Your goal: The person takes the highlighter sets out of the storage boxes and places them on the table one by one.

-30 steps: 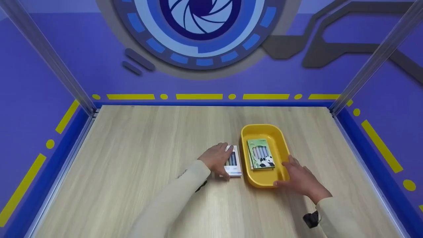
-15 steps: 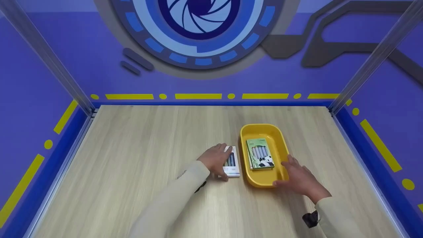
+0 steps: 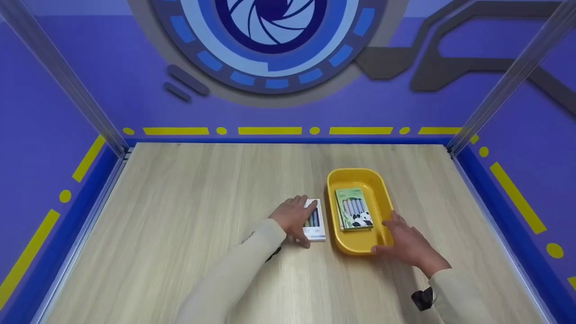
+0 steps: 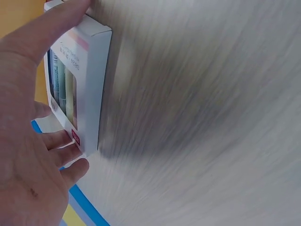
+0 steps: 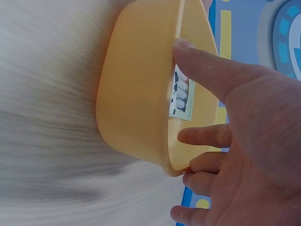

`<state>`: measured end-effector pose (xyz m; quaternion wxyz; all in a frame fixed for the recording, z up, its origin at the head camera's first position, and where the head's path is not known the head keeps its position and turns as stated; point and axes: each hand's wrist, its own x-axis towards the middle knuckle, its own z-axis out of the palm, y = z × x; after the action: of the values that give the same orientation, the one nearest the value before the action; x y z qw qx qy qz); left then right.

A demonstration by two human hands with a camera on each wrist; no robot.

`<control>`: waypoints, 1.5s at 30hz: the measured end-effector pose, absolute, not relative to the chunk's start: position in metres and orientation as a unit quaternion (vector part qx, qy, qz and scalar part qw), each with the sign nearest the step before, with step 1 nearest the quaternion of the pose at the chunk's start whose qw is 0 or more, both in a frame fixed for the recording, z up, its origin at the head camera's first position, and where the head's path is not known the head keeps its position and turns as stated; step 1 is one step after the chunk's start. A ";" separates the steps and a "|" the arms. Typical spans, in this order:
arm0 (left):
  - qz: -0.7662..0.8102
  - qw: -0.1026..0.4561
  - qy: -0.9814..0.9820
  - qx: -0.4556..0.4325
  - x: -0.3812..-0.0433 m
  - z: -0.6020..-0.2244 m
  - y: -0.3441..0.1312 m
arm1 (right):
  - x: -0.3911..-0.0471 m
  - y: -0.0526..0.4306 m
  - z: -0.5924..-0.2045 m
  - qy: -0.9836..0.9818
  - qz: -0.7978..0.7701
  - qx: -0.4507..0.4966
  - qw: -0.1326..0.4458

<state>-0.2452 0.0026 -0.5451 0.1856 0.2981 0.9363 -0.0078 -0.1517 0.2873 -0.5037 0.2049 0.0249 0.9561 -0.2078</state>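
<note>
In the head view my left hand grips a white windowed box of coloured pens lying on the table. The left wrist view shows the thumb across one short end of the pen box and the fingers at the other. My right hand touches the near right corner of a yellow plastic tub. Its thumb lies on the tub's rim and the fingers reach over the edge, fairly straight. Inside the tub lies a green box with pens and a panda printed on it.
The wood-grain table carries both boxes and the tub. Blue printed panels stand behind and at both sides, with metal posts at the back corners. The tub stands just right of the white pen box.
The white pen box has shifted very slightly left, so the gap to the tub is a little wider. Both hands keep nearly the same place, and the tub looks still.
</note>
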 end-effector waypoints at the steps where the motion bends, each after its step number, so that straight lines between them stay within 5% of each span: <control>1: -0.006 0.188 0.936 0.297 -0.245 -0.544 0.003 | -0.152 0.287 -0.504 0.956 -0.210 0.024 0.204; 25: 0.055 0.083 0.932 0.347 -0.251 -0.524 0.014 | -0.152 0.290 -0.504 0.953 -0.224 0.007 0.202; 45: 0.034 0.068 0.929 0.362 -0.253 -0.518 0.031 | -0.153 0.295 -0.515 0.962 -0.195 -0.016 0.190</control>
<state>-0.2532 0.0310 -0.5179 0.0675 0.3624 0.9290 0.0338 -0.1529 0.2955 -0.5151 0.1902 -0.0162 0.9620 -0.1951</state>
